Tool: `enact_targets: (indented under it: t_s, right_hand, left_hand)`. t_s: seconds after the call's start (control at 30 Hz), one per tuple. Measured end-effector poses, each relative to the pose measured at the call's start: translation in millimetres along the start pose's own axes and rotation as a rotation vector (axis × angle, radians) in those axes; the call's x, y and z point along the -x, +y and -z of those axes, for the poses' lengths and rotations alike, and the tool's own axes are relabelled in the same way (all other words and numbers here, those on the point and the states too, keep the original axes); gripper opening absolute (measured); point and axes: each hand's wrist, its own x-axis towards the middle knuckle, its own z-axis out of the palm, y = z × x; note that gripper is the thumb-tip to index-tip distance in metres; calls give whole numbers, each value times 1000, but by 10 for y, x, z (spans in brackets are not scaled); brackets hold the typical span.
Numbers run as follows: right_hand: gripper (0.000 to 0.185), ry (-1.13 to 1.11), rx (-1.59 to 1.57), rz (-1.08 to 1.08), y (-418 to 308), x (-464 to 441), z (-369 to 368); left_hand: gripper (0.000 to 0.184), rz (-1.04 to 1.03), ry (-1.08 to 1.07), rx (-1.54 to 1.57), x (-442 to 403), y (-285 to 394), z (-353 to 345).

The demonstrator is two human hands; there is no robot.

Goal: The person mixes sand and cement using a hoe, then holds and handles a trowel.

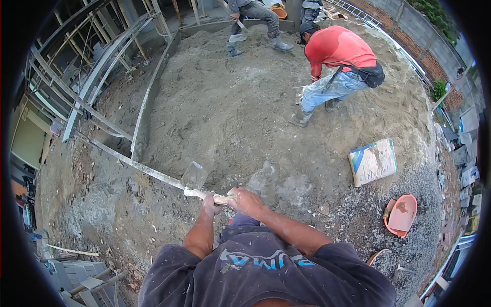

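Observation:
A shovel with a grey metal blade (194, 176) and a pale wooden handle lies across the front of my body, its blade over the edge of the grey sand heap (220, 112). My left hand (210, 204) is wrapped round the handle close to the blade. Further right, my right hand (245, 201) grips the handle's other end. Both hands look dusty. A thin pale board edge (148, 170) runs along the heap's near left side, beneath the blade.
A person in red (341, 48) bends over the sand; another person's legs (261, 15) stand behind. At right are a cement bag (373, 162), an orange bucket (401, 216) and gravel (424, 245). Metal frames (84, 102) stand left, grey blocks (71, 276) lower left.

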Motion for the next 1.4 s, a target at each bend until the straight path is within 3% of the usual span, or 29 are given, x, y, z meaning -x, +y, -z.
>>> enact_targets:
  t_s: [0.1,0.6,0.73,1.0,1.13,1.33,1.4]
  right_hand:
    - [34,23,-5,2,23,-6,-42]
    - [35,-2,22,-47,-88,-14,-102]
    - [35,13,21,-66,-120,-4,-150]
    - [34,52,-7,-39,-117,-24,-181]
    - [31,35,20,-53,-422,-108,-97]
    - [29,94,17,106,-817,-424,-457]
    - [29,78,19,94,-1108,-488,-531]
  left_hand:
    - [22,-2,-76,25,-76,13,78]
    - [25,-1,-50,-76,146,38,20]
    - [40,-23,-72,-104,-189,83,224]
    - [31,12,-90,-57,-69,108,147]
    - [30,-19,-133,-72,70,233,115]
    - [22,18,-244,6,207,750,291]
    - [29,58,-372,-4,58,923,481]
